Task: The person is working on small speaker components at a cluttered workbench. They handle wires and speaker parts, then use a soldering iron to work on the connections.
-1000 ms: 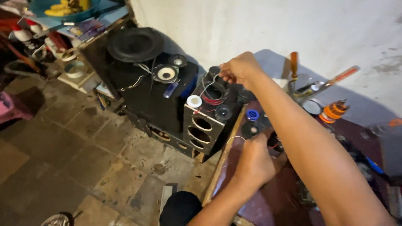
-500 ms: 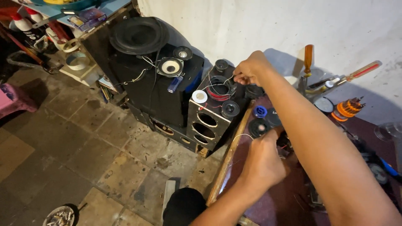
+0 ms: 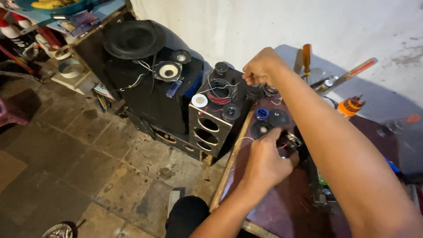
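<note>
Right hand: our right hand (image 3: 260,66) is up near the wall, fingers pinched shut on a thin wire (image 3: 222,88) that runs back toward the red coil (image 3: 219,90) on top of the small speaker box (image 3: 211,119).

Left hand: our left hand (image 3: 264,161) is curled around a small round speaker part (image 3: 288,143) on the maroon table (image 3: 282,207), holding it down; a fine wire loops out beside the thumb.

Where the wire is: strung in the air between the pinching fingers and the parts on the table edge, crossing over the small speaker box. It's so thin that we can't tell where each end lands.

Doing it well: we'd say keep the pull light and steady. Wire this fine looks like it would snap or kink with a jerk.

Grip tip: pinch with the fingertips only, and let the left hand anchor the part so it doesn't skid.

Watch out for: the loose black discs (image 3: 278,117) and the blue cap (image 3: 261,113) sit just beside the left hand, easy to knock off the edge.

Also nearby: big black speaker cabinet (image 3: 141,83) on the floor to the left, a wooden-handled tool (image 3: 306,57) and an orange spool (image 3: 350,105) by the wall, well apart from the wire.
</note>
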